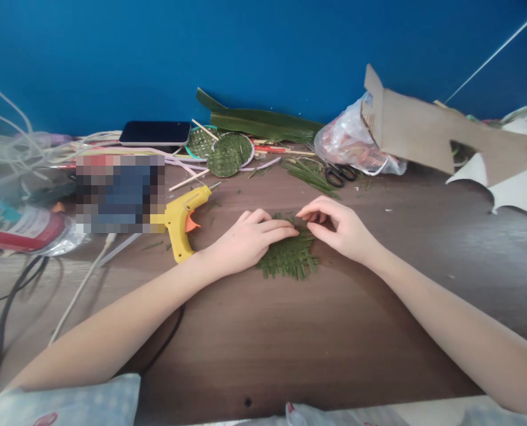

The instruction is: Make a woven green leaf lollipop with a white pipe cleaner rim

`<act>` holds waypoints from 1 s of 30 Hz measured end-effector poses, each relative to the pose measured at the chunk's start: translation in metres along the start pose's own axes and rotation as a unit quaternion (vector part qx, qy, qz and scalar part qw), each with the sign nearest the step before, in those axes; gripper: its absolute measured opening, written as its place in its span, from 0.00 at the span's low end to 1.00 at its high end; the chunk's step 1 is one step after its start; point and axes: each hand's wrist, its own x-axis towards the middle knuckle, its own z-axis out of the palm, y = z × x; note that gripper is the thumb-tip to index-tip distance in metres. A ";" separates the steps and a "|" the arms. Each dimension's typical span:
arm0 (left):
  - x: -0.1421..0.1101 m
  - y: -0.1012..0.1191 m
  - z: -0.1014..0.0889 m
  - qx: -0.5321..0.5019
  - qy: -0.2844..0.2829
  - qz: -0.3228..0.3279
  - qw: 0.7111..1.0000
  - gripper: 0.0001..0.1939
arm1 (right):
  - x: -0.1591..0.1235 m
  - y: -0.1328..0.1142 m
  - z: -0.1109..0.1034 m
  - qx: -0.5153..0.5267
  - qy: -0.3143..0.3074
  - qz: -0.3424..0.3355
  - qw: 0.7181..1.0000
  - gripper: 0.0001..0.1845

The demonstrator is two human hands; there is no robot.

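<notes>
Nearest the camera, two bare forearms run in from 7 and 5 o'clock over the brown table (290, 343) and meet at its middle. There one woven mat of green leaf strips (290, 260) lies flat on the wood. The left hand (245, 239) rests palm-down across the mat's 9 o'clock side, fingers laid together and flat on the weave, pressing rather than clamping; in my judgement this keeps the loose strips from sliding apart. The right hand (340, 228) sits at the mat's 1 o'clock corner, its fingertips drawn together on the far edge, seemingly pinching a strip end, though the strip itself is too small to make out.

At 9 o'clock from the mat lies one yellow glue gun (184, 220) on its side, nozzle pointing toward the work, close enough to grab. Farther out, at 11 o'clock, two round woven discs (228, 155) overlap, with one dark phone (155, 133) beside them. At 1 o'clock sit one pair of black-handled scissors (340, 174) and a bundle of cut green strips (310, 173). Beyond, long whole leaves (263, 122) lie against the blue wall (263, 53), and at 2 o'clock one clear plastic bag (356, 145) rests under one piece of cardboard (423, 133).
</notes>
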 end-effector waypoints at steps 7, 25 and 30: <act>0.000 0.002 -0.001 -0.008 0.003 -0.011 1.000 0.26 | -0.001 -0.001 0.003 -0.109 0.021 -0.060 0.992 0.07; 0.000 0.001 -0.002 -0.004 -0.008 -0.002 1.000 0.23 | -0.004 -0.002 -0.015 -0.097 -0.084 -0.056 0.990 0.03; 0.000 0.000 -0.003 -0.005 -0.012 0.004 1.000 0.23 | -0.004 -0.002 -0.015 -0.109 -0.103 -0.066 0.986 0.05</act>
